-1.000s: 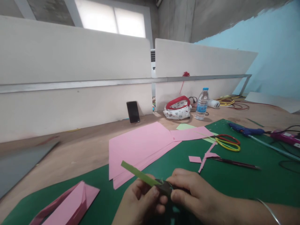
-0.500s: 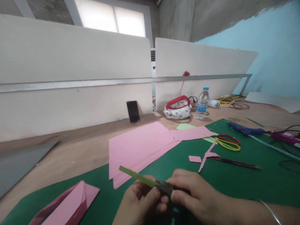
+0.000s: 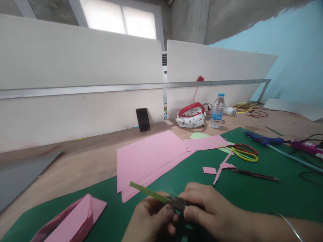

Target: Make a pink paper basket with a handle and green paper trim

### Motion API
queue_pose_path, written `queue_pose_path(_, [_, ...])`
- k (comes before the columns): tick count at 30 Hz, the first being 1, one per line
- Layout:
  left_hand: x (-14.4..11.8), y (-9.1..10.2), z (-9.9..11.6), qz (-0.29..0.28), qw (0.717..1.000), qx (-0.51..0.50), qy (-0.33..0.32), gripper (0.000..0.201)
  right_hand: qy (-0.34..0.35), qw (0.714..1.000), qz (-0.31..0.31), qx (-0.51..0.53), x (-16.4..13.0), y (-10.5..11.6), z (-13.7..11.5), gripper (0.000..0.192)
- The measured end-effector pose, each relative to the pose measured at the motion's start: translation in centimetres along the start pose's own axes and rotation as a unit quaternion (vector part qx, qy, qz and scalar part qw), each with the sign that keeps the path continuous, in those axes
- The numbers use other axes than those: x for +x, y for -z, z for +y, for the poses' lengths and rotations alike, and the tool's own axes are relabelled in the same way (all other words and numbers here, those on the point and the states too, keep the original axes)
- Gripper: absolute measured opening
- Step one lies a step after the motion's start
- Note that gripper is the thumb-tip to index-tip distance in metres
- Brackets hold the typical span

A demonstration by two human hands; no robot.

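My left hand [image 3: 155,218] pinches a narrow green paper strip [image 3: 146,191] that sticks out up and to the left. In my right hand [image 3: 208,205] is a small dark scissors-like tool [image 3: 176,202], its blades meeting the strip's lower right end at the left fingertips. My right fingers cover most of its handle, so its exact kind is unclear. A thin light green sliver [image 3: 173,192] shows just above the blades. Both hands are close together over the green mat [image 3: 252,205].
Pink sheets [image 3: 151,158] lie ahead, a folded pink paper piece [image 3: 73,222] at left. To the right are red-and-yellow-handled scissors [image 3: 246,153], pink scraps [image 3: 209,170], a pen [image 3: 252,173] and a blue glue gun [image 3: 264,138]. A phone [image 3: 143,120], pouch [image 3: 191,116] and bottle [image 3: 217,112] stand behind.
The green strip has shifted slightly down and right with my left hand. A thin green sliver now shows above the blades. My right hand stays nearly in place.
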State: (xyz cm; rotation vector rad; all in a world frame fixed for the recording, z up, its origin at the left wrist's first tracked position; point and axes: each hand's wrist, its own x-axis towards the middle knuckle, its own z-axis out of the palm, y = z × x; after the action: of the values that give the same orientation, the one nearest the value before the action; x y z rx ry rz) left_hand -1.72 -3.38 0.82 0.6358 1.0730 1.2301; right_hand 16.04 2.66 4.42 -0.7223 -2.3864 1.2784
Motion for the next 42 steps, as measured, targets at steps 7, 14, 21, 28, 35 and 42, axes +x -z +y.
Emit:
queue_pose_path(7, [-0.28,-0.22,0.18,0.009,1.0,-0.003,0.002,0.028,0.008,1.0,0.009,0.005,0.08,-0.24,0.46,0.021])
queue_pose_path(14, [-0.79,-0.4,0.83,0.033,0.999,-0.042,-0.006,0.029,-0.004,1.0,0.02,-0.018,0.04,-0.19,0.52,0.02])
queue_pose_path(21, [-0.68,-0.61,0.78,0.032,0.998,-0.063,0.003,0.03,-0.017,1.0,0.018,-0.009,0.0,-0.37,0.49,0.021])
queue_pose_path(28, [-0.79,-0.74,0.79,0.044,0.997,-0.061,0.004,0.031,-0.02,1.0,0.019,-0.002,0.08,-0.53,0.42,0.022])
queue_pose_path(35, [-0.68,-0.63,0.62,0.048,0.997,-0.061,0.007,0.034,-0.01,1.0,0.022,0.009,0.18,-0.69,0.81,0.021])
queue_pose_path(42, [-0.79,-0.95,0.81,0.031,0.998,-0.056,0.008,0.033,-0.036,0.999,0.014,-0.001,0.07,-0.39,0.2,0.016])
